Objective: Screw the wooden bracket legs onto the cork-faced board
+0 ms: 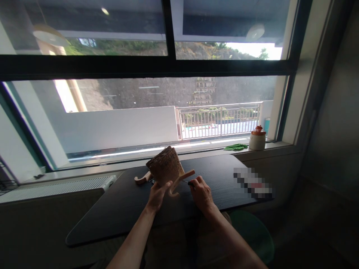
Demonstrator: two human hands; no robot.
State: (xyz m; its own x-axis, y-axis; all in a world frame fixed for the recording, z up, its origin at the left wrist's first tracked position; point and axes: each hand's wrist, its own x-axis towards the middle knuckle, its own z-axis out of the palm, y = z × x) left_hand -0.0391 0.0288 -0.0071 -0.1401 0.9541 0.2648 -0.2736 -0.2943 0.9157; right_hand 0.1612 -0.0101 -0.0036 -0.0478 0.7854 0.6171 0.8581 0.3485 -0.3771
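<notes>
A small woven wicker piece [166, 165] mounted on curved light-wood runners [179, 181] stands tilted on the dark table [117, 201]. My left hand [157, 194] grips its near edge from below, fingers closed on it. My right hand [201, 193] is closed on a thin dark-handled tool [189, 183] whose tip points at the right runner. A second runner end [141, 178] sticks out on the left.
A white jar with an orange lid [257, 138] and a green cloth [236, 147] sit on the window sill at the right. A radiator [56, 186] runs along the left below the window. A green stool [254, 233] stands under the table's right side.
</notes>
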